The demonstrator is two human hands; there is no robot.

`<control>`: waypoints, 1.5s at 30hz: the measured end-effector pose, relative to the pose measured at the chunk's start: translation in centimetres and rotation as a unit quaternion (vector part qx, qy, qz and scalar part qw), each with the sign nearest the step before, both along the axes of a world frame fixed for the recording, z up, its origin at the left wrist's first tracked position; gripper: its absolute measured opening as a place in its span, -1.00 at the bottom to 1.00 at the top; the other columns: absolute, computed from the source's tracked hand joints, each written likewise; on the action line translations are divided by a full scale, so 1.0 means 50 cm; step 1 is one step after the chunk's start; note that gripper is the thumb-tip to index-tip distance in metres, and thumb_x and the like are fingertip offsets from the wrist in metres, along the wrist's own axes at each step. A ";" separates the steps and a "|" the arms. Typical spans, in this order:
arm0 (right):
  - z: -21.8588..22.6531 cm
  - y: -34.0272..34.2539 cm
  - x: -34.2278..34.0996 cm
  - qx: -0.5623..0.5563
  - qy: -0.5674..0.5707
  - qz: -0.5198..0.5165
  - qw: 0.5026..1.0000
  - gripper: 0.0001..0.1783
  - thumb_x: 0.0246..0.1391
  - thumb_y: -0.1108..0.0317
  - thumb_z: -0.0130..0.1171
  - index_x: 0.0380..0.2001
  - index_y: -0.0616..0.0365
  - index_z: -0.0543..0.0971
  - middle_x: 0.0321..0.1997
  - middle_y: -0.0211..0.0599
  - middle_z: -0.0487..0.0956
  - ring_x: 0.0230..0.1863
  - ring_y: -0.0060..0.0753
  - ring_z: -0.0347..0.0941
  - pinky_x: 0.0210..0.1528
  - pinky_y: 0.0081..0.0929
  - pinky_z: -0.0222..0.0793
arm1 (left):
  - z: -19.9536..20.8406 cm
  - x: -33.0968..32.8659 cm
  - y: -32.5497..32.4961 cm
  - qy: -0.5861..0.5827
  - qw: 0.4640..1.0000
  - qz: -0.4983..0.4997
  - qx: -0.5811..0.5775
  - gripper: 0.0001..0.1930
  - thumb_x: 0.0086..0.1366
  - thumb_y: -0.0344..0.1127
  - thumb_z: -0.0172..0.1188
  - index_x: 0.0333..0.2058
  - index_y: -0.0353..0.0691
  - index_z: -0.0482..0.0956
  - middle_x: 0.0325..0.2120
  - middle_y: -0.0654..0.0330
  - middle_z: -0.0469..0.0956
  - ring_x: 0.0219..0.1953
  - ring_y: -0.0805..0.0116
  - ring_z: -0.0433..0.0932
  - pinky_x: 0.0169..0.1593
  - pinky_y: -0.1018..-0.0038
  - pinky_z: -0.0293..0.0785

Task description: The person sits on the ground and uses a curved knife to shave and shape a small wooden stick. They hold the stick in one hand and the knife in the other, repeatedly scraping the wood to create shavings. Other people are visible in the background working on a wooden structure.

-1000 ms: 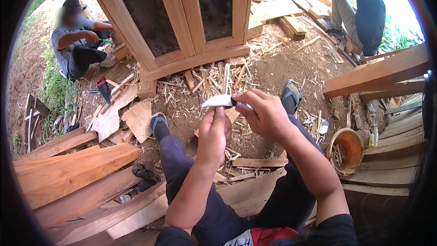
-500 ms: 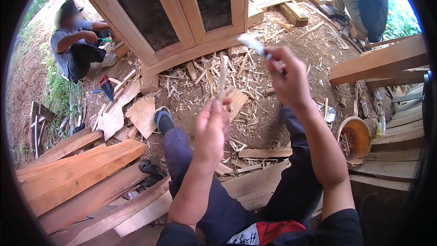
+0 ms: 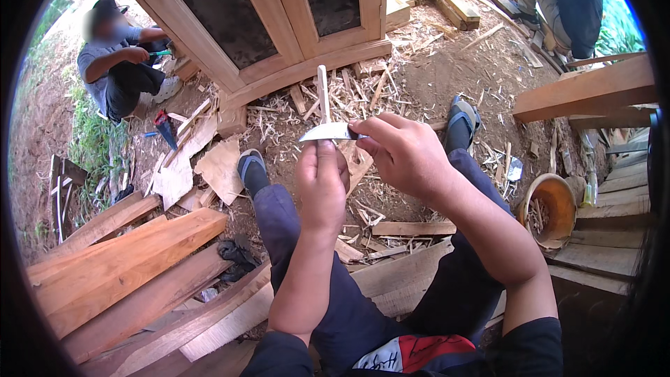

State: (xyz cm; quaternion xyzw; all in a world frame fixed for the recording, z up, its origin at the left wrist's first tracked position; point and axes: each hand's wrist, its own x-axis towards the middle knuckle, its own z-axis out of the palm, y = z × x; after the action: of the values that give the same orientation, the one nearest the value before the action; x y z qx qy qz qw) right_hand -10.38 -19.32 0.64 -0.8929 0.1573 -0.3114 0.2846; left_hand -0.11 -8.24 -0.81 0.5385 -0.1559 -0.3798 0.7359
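Observation:
Upright in my left hand (image 3: 322, 180) is a slim pale wooden stick (image 3: 323, 91), its lower end hidden by my closed fingers. A knife (image 3: 328, 132) with a short curved blade is gripped in my right hand (image 3: 401, 150). Its blade lies across the stick, just above my left thumb, pointing left. My right fingers cover most of the dark handle. Both hands are close together in front of my knees. Below them, wood shavings (image 3: 279, 126) are scattered over the dirt.
A wooden cabinet (image 3: 269, 63) with dark panels stands ahead. Thick planks (image 3: 132, 251) lie at left, and beams (image 3: 586, 91) jut in at right above an orange bucket (image 3: 558, 199). A saw (image 3: 165, 130) lies at left near a crouching person (image 3: 118, 63); another person (image 3: 576, 10) is at far right.
My right hand has come down and left, bringing the knife blade from the air onto the stick. My left hand still holds the stick, now more upright.

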 end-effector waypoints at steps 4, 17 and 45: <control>-0.012 -0.006 0.011 -0.049 -0.005 -0.035 0.998 -0.82 0.02 0.37 0.22 -0.25 0.04 0.55 -0.43 -0.25 0.55 -0.50 -0.05 0.53 -0.50 -0.19 0.45 | 0.000 -0.006 -0.002 -0.031 0.999 0.004 -0.010 -0.75 0.48 -0.17 -0.16 -0.17 -0.19 0.43 -0.70 0.51 0.12 -0.76 0.73 0.01 -0.71 0.68 -0.12; -0.011 -0.099 -0.025 0.001 -0.075 -0.125 0.989 -0.82 0.08 0.42 0.19 -0.22 0.15 0.57 -0.41 -0.11 0.60 -0.37 -0.06 0.58 -0.32 -0.29 0.48 | 0.008 -0.014 0.042 0.013 1.000 -0.013 0.022 -0.76 0.47 -0.19 -0.13 -0.19 -0.24 0.40 -0.70 0.48 0.15 -0.76 0.73 0.04 -0.73 0.71 -0.07; -0.036 0.017 0.021 -0.016 -0.045 -0.065 0.997 -0.82 0.03 0.39 0.21 -0.25 0.06 0.56 -0.45 -0.22 0.55 -0.48 -0.06 0.54 -0.51 -0.23 0.44 | -0.001 -0.038 0.053 -0.131 0.988 0.046 0.070 -0.74 0.49 -0.23 -0.22 -0.27 -0.23 0.39 -0.69 0.48 0.18 -0.69 0.74 0.09 -0.63 0.68 0.01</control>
State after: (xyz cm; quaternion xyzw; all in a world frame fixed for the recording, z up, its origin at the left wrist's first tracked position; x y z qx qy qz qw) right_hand -9.33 -18.47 -1.18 -0.8702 0.1969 -0.3722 0.2559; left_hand -2.02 -5.61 -0.87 0.6401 -0.1991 -0.2820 0.6864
